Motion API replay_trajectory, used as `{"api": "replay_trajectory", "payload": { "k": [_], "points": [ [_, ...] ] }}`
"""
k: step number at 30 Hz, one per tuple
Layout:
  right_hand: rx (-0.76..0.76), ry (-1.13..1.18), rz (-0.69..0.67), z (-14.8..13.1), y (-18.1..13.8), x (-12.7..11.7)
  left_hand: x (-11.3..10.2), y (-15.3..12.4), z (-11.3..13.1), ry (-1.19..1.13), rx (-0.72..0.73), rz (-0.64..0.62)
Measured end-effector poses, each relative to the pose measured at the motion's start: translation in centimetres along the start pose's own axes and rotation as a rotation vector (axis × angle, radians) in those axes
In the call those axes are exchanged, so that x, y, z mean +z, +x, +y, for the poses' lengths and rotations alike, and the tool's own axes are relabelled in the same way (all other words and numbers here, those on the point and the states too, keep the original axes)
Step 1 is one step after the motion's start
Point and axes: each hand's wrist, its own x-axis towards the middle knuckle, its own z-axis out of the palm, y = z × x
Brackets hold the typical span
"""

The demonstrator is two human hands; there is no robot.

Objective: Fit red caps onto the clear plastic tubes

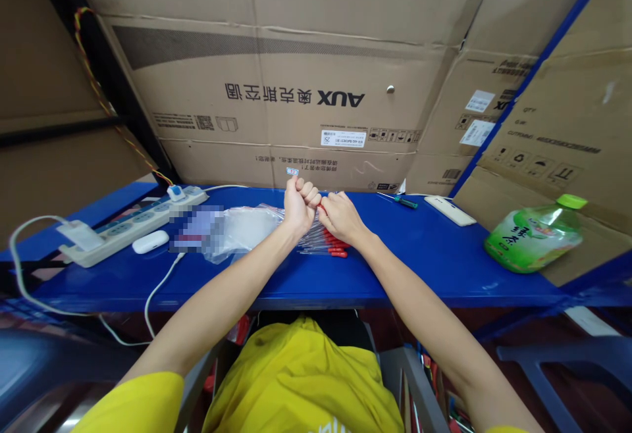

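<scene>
My left hand (302,208) is closed in a fist above the blue table. A small blue-and-white printed piece, like a card or packet end (292,172), shows just past its thumb; what lies inside the fist is hidden. Touching it on the right is my right hand (343,217), fingers curled around something with a bit of red (322,208) showing between the two hands. Beneath both hands lies a pile of thin screwdrivers with red handles (338,249), their metal shafts pointing left. Clear plastic bags (249,228) lie beside my left forearm.
On the left are a white power strip (143,222) with cables and a white earbud case (150,242). Toward the right stand a green screwdriver (405,201), a white phone-like slab (449,210) and a green tea bottle (536,235). Cardboard walls (296,38) enclose the table.
</scene>
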Motion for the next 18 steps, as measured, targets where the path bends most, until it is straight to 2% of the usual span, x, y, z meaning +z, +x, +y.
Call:
{"api": "replay_trajectory", "payload": {
  "k": [11,18],
  "points": [
    [0.044,0.052,0.007,0.2,-0.2,0.4,-0.6,0.3,-0.7,-0.07,0.0,0.002],
    [0.089,0.1,0.029,0.7,-0.2,-0.4,-0.2,0.6,0.6,-0.103,0.037,-0.078]
  ]
}}
